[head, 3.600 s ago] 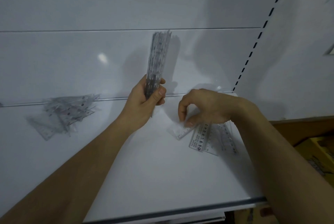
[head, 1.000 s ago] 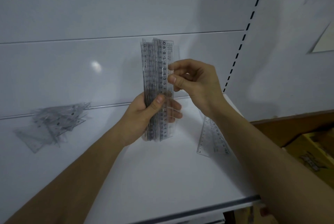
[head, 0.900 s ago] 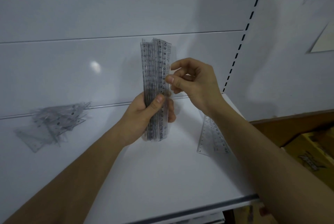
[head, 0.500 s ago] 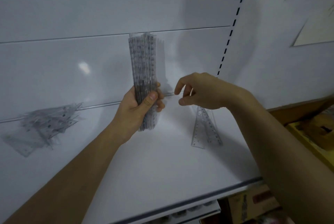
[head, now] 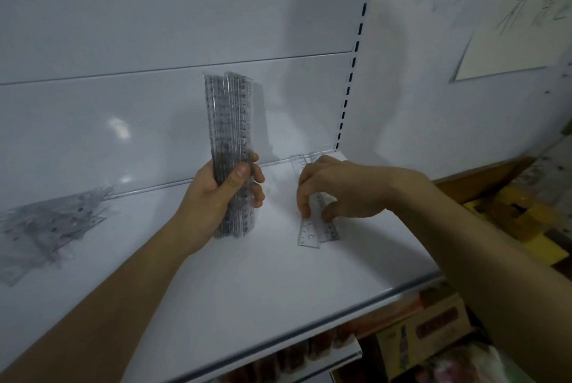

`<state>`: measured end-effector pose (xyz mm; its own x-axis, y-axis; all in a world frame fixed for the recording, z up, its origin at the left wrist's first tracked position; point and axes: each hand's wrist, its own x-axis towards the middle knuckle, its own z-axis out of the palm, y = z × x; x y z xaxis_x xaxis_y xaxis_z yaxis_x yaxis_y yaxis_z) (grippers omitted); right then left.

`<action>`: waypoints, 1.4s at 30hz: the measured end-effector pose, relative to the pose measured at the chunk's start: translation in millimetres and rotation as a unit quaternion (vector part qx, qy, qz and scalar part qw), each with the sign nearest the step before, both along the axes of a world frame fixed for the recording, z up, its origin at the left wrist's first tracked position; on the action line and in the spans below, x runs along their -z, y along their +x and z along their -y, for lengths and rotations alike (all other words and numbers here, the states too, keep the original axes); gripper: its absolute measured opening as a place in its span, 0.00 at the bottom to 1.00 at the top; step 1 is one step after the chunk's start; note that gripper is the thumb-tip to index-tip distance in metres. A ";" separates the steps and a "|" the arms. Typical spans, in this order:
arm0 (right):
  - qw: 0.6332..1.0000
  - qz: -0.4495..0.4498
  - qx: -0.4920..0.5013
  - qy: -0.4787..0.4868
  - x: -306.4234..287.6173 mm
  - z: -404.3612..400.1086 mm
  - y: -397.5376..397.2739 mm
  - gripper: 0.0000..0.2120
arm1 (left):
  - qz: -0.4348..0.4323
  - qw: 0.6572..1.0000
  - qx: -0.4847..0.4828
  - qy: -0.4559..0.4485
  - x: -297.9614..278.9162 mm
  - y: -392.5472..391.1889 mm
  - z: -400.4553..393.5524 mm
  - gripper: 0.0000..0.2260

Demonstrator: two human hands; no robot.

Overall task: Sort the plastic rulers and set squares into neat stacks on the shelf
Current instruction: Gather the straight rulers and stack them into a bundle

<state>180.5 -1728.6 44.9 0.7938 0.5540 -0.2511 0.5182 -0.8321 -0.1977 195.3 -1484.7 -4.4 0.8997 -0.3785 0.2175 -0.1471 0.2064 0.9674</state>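
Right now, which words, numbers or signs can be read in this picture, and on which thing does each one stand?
"10 9 8 7 6 5 4 3 2": scale numbers on the front ruler of the bundle in the left hand, partly blurred.
Loose rulers under the right hand: marks too small to read.
Wall paper: handwriting blurred, unreadable.
Box below the shelf: red label unreadable.

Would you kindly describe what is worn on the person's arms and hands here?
Nothing is worn: the left hand and right hand are bare, with no gloves, rings or watch visible. Both forearms are bare as well; no sleeve shows in the picture.
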 end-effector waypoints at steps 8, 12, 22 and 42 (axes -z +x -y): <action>0.997 0.004 -0.046 0.070 7.4 -14.8 0.4 0.12 | 0.004 1.000 -0.001 0.008 -0.1 0.4 -2.8 0.14; 0.998 -0.020 -0.059 0.019 -0.1 -17.1 -1.5 0.24 | -0.002 1.000 -0.005 0.010 -1.2 0.3 -3.7 0.15; 0.990 -0.013 -0.118 -0.081 -6.7 -36.5 13.7 0.17 | -0.009 1.000 -0.007 0.008 -2.4 0.9 -5.1 0.14; 0.782 -0.010 0.087 0.617 -28.8 -68.6 44.6 0.11 | -0.037 0.999 0.005 -0.031 -12.7 -0.4 -8.2 0.19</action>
<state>225.0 -1660.0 73.7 0.8869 0.2682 0.3762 0.4050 -0.0592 -0.9124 194.9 -1476.5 8.3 0.9103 -0.3760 0.1733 -0.0726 0.2673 0.9609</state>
